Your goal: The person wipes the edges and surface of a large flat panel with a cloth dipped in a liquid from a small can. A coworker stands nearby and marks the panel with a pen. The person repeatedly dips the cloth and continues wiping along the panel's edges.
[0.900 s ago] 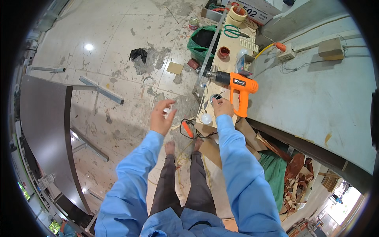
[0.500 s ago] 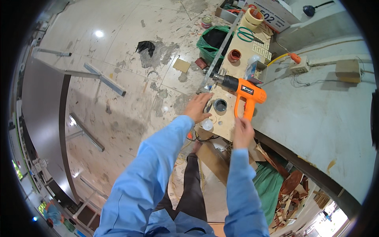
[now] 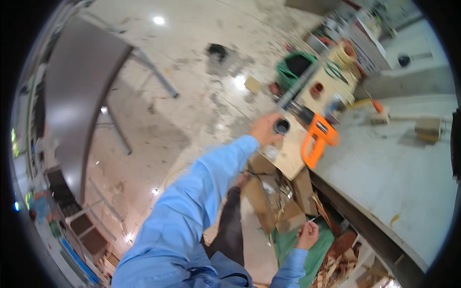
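- Left hand (image 3: pixel 265 129): curled about the near-left side of a dark jar (image 3: pixel 281 126), thumb and fingers clamped on its wall.
- Jar: round mouth faces up; located at the left edge of the wooden board (image 3: pixel 289 156). Whether its base rests on the board or is raised cannot be told.
- Right hand (image 3: pixel 308 235): well apart from the left, lower in view, above the green cloth (image 3: pixel 288 243). Fingertips are pinched together on a thin pale stick (image 3: pixel 312 220); its detail is blurred.
- White cup (image 3: pixel 271 152): near the board's lower end, just below the left hand.
- Heat gun (image 3: pixel 318 137): orange body, lying to the right of the jar, dark nozzle directed up and left across the board.
- Further up the board: red jar (image 3: pixel 316 90), green-handled scissors (image 3: pixel 334 72) and tape rolls (image 3: pixel 344 54).
- Green bag (image 3: pixel 284 77): on the floor, left of the board, dark inside.
- Cardboard (image 3: pixel 259 204): below the board's lower end, between the person's leg and the cloth.
- Scraps (image 3: pixel 336 269): heaped right of the cloth.
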A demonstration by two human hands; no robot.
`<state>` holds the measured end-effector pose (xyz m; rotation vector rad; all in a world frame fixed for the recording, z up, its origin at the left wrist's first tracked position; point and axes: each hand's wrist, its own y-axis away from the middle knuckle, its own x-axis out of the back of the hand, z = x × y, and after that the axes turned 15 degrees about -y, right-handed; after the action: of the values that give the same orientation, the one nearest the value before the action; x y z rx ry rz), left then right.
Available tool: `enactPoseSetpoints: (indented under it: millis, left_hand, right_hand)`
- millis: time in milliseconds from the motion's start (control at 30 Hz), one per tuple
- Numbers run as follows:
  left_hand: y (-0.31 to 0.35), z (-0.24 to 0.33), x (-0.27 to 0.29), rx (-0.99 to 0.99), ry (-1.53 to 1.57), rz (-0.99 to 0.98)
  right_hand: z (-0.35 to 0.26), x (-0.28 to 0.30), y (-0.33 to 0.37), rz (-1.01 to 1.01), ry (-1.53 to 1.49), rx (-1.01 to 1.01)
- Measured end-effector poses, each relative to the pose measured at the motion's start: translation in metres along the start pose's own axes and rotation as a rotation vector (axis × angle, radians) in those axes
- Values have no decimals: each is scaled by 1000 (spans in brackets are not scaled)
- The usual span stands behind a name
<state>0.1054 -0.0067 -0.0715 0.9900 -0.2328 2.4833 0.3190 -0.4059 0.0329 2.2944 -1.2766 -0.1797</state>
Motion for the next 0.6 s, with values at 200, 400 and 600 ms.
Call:
enactPoseSetpoints:
  millis: [200,400,600]
  left_hand:
    - [148,41,171,224,9,217]
    - [379,57,290,401,-144,558]
    - [631,58,344,782,-181,832]
  right_hand:
    - [-67,-112,-16,-352,52,39]
    - [-132,-223,71,-814,266,222]
    - [-102,-319,220,-1233,396,410]
